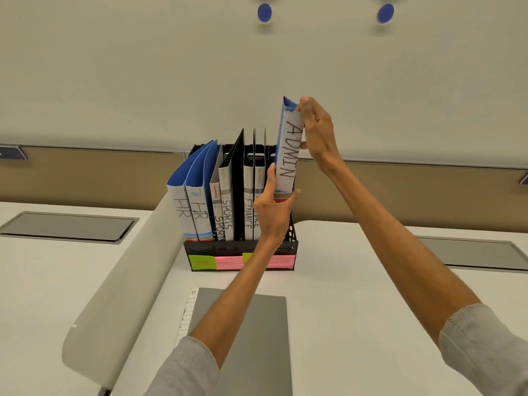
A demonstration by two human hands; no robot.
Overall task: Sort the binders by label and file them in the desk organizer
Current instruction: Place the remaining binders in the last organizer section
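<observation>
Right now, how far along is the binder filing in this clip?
Done: two HR binders, two SPORTS binders and two FINANCE binders stand in the black organizer. In hand: the ADMIN binder, gripped low by the left hand and pinched at the top by the right hand, raised over the rightmost slot. Left: lowering it in; a grey folder lying on the desk may also need filing.

Bright even light, soft shadows, wide-angle edge curvature.
</observation>
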